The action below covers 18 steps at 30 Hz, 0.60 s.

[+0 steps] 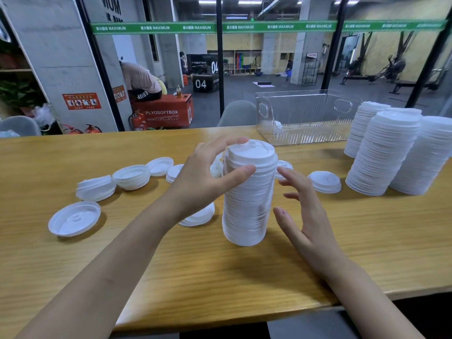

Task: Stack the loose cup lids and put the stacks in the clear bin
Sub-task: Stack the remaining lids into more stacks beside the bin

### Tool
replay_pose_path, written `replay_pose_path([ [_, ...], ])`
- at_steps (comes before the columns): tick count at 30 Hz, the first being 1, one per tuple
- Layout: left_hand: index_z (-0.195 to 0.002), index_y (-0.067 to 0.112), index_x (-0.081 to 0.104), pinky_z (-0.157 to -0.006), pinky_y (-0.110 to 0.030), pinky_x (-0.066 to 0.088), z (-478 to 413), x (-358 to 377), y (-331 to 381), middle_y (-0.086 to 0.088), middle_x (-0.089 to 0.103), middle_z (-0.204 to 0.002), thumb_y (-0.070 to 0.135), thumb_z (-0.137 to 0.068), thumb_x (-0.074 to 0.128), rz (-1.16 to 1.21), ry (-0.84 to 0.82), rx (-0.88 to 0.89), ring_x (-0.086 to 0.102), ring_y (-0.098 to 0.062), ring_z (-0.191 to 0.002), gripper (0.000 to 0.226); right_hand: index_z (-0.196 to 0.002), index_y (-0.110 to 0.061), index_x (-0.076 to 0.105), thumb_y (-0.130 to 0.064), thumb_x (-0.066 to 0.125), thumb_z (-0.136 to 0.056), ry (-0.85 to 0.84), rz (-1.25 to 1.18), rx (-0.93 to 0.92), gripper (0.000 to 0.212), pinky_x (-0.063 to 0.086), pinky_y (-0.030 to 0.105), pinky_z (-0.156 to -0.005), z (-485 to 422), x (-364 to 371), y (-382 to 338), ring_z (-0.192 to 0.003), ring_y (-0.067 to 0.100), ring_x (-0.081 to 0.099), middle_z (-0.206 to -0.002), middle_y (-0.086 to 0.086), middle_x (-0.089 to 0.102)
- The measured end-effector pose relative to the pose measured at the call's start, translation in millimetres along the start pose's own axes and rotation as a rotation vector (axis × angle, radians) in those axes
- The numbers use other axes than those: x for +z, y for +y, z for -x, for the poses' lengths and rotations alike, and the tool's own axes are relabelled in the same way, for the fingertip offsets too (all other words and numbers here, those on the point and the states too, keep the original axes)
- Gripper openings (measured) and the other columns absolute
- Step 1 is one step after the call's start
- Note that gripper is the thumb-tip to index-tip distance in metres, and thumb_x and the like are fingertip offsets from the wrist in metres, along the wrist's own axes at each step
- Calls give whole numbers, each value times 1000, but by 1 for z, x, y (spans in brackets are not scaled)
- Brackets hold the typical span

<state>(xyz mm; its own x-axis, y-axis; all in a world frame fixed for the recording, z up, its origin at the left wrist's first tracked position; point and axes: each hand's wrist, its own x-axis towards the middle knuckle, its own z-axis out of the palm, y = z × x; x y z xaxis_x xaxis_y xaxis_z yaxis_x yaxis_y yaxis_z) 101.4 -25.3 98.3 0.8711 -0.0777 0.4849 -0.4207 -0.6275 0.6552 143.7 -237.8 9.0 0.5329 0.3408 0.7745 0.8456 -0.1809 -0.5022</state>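
Gripped the tall lid stack [247,204] near its top with the left hand [208,172], thumb on the front and fingers curled over the rim. Held the right hand [305,216] released, fingers spread, just beside the stack's right flank, not plainly touching. Stood it near upright mid-tabletop [220,277], well apart from the clear bin [313,135] beyond. Judged as stacking nearly done, with loose lids [74,218] left over; called next for clasping both sides and carrying the column binward without buckling

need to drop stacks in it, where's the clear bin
In the head view the clear bin sits on the table, far edge, right of centre, just left of the tall stacks.
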Motion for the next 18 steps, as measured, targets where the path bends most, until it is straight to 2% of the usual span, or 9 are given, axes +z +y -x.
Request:
replay_pose_path([
  [8,-120,46,58,-98,-16,30,1,-3,-6,34,56,-123,67,-71,56,9,38,-22,44,0,-123,53,-146,-29,34,-37,51,-96,-18,2,7,54,41,24,-101,1,0,-2,-129,18,47,-146,-10,42],
  [11,-121,46,57,-98,-16,30,3,-2,-5,35,54,-124,66,-72,56,4,13,1,43,0,-124,53,-145,-33,34,-42,51,-97,-18,4,0,53,41,24,-101,0,0,-1,-130,18,47,-146,-11,41],
  [14,-124,44,56,-97,-7,27,3,1,-3,34,52,-127,66,-73,56,7,-12,14,40,2,-126,56,-145,-38,33,-52,46,-98,-23,-2,4,50,40,24,-101,0,0,-1,-131,18,46,-147,-13,41],
  [16,-129,45,52,-97,-5,27,4,2,-3,33,50,-130,66,-74,55,19,-17,12,39,4,-127,59,-145,-38,33,-51,47,-97,-22,-3,12,51,40,24,-101,0,1,-1,-131,18,46,-147,-16,40],
  [18,-137,48,40,-96,-7,30,8,3,-4,30,46,-136,68,-74,56,43,1,-1,40,7,-126,68,-145,-36,34,-47,50,-96,-19,2,35,53,41,24,-100,-1,0,0,-128,16,48,-145,-19,41],
])
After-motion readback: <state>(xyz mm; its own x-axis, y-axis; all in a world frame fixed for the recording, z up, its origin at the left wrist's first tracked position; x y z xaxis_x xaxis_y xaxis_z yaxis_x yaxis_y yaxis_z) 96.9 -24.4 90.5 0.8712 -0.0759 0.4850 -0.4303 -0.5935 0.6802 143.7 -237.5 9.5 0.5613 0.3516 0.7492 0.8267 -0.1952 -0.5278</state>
